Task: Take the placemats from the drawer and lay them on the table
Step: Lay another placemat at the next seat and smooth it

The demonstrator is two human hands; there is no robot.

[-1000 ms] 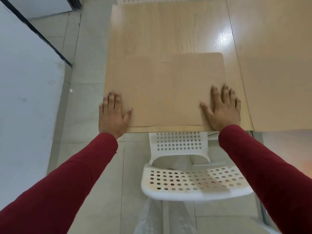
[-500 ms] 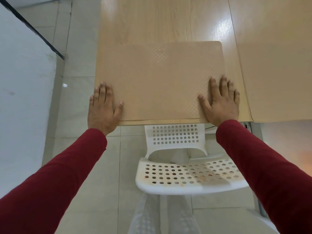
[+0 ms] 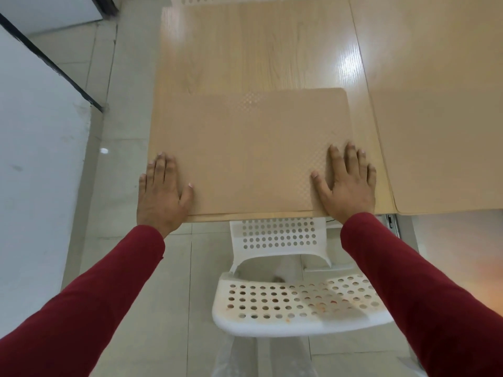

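While flat, placemat under hands.

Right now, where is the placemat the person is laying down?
In the head view the placemat lies flat on the near left corner of the table, above the white chair, with the left hand and right hand pressing its near corners.

The placemat is lying on the table between the two hands — left hand pressing its left end, right hand its right end. A chair is sitting below them.
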